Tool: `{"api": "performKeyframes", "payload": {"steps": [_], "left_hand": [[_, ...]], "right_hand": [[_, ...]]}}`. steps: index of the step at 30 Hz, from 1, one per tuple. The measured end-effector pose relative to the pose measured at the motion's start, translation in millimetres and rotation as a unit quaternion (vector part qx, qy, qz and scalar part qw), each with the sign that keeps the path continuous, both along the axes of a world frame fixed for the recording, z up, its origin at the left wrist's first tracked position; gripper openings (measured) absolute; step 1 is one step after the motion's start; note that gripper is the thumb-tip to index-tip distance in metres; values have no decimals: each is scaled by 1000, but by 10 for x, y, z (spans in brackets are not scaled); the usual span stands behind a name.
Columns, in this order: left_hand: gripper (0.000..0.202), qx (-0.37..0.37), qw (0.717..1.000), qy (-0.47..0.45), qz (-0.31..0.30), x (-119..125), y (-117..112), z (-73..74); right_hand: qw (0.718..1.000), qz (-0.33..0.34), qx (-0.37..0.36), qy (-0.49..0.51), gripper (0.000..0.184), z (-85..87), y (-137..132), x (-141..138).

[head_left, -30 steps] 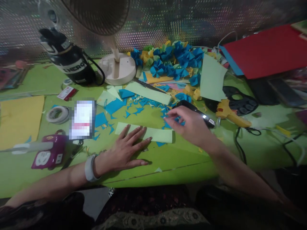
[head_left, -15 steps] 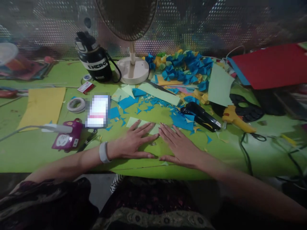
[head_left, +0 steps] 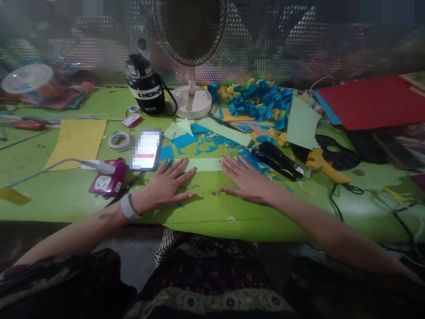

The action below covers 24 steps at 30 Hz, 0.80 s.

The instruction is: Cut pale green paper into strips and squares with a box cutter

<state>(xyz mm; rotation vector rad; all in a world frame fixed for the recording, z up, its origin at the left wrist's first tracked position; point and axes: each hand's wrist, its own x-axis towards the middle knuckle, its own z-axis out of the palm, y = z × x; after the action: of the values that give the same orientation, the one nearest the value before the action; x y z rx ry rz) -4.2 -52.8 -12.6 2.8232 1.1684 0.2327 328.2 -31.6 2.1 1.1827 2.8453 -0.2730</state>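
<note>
A pale green paper strip (head_left: 207, 165) lies flat across the green tabletop in front of me. My left hand (head_left: 168, 184) rests on its left end, palm down with the fingers spread. On the strip's right end lies my right hand (head_left: 247, 179), also flat, its fingers stretched out and the thumb apart. The strip's middle shows between the two hands; its ends are partly hidden beneath the fingers. Blue paper scraps (head_left: 254, 161) lie by my right fingertips. A phone (head_left: 146, 150) with a lit screen is just beyond my left hand.
A black stapler (head_left: 278, 160) and a yellow glue gun (head_left: 325, 166) lie to the right. Leftward are a purple power adapter (head_left: 108, 180), a tape roll (head_left: 119, 141) and yellow paper (head_left: 78, 141). Behind stand a black bottle (head_left: 146, 91), a fan (head_left: 191, 99) and folded paper pieces (head_left: 259, 97).
My hands have moved apart, the left one to the left, uncovering the strip's middle. The view has shifted slightly.
</note>
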Motion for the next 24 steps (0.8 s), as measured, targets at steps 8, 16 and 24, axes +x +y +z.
{"api": "performKeyframes", "payload": {"steps": [8,16,24], "left_hand": [[79,-10,1000,2,3,-157,-29,28],[82,-34,999,24,11,-130,-19,40],[84,-27,999,29,21,-128,-28,1]], "right_hand": [[997,-61,37,-25,98,-36,-226,398],[985,-147,76,56,47,507,118,-303],[890,-211,-401,47,49,406,742,-1067]]}}
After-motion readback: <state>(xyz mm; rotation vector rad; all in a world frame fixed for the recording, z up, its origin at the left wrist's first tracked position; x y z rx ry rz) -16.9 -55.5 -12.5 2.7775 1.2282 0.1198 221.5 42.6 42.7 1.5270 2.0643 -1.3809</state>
